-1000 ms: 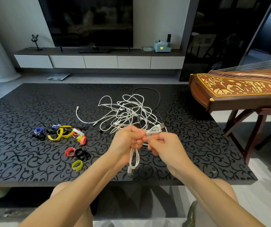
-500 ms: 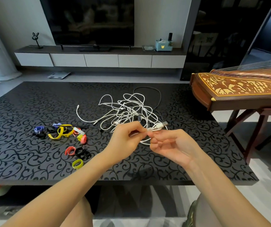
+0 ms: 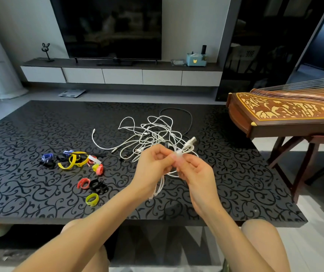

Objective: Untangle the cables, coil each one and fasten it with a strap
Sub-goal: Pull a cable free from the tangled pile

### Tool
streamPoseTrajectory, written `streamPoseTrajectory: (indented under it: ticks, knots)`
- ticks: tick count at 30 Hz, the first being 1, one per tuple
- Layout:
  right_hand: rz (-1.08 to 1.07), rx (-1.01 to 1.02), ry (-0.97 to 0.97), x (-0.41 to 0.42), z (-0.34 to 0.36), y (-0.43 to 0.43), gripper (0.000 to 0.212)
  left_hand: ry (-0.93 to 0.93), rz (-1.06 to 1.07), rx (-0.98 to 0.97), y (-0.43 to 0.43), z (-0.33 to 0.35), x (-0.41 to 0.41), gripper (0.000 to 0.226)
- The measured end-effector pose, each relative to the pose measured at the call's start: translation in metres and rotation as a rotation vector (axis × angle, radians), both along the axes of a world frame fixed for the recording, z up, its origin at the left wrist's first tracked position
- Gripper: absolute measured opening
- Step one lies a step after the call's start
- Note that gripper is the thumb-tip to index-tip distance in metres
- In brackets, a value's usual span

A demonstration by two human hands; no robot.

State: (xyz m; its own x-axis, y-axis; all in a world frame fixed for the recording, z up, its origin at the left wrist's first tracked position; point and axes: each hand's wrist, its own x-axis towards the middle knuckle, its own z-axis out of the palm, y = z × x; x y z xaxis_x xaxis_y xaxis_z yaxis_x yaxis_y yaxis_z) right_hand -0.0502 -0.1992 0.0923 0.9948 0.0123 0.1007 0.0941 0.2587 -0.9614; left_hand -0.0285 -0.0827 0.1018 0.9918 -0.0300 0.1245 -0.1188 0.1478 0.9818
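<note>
Pinching white cable (image 3: 188,148) in left hand (image 3: 153,163) and right hand (image 3: 196,173), fingers curled round it, just before the tangle (image 3: 151,132), probably to gather loops clear of it, with straps (image 3: 74,160) left of tangle on tabletop (image 3: 20,173).

The table (image 3: 29,193) was glossy black with scrolling vines, the tangled cables (image 3: 153,134) white save one black cable (image 3: 191,120), the straps (image 3: 98,169) yellow, red, blue and black.

A home living room. A large dark television (image 3: 108,26) hangs on the far wall above a low console (image 3: 122,76) with white drawers, which carries a tissue box (image 3: 194,60) and a rabbit figurine (image 3: 46,51). A bathroom scale (image 3: 72,93) lies on the floor beyond the black patterned surface (image 3: 20,154), and a stringed zither (image 3: 286,114) stands on the right.
</note>
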Motion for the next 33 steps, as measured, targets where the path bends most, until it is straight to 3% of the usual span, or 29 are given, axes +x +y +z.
streamPoseTrajectory:
  ticks: [8,12,16,24,29,31,33]
  knots:
    - [-0.013,0.059,-0.052,0.002,0.003,-0.007,0.016,0.318,-0.21,-0.218,-0.001,0.013,0.012,0.03]
    - [-0.057,0.036,-0.08,0.007,0.002,-0.005,0.008,0.548,-0.341,-0.515,-0.002,0.016,0.013,0.027]
    - [-0.11,-0.005,-0.069,0.013,-0.001,-0.004,0.01,0.548,-0.384,-0.506,-0.003,0.014,0.011,0.026]
    - [-0.115,-0.028,-0.054,0.014,0.006,0.0,0.015,0.035,-0.118,0.046,0.001,0.01,0.007,0.021]
    - [-0.161,-0.011,0.012,0.02,0.011,0.002,0.023,-0.222,-0.16,0.367,0.006,0.014,0.007,0.02]
    - [-0.196,0.008,0.051,0.025,0.01,0.002,0.027,-0.268,-0.186,0.596,0.012,0.02,0.011,0.015]
    - [-0.229,0.037,0.1,0.032,0.007,0.003,0.028,-0.359,-0.035,0.841,0.026,0.025,0.017,0.011]
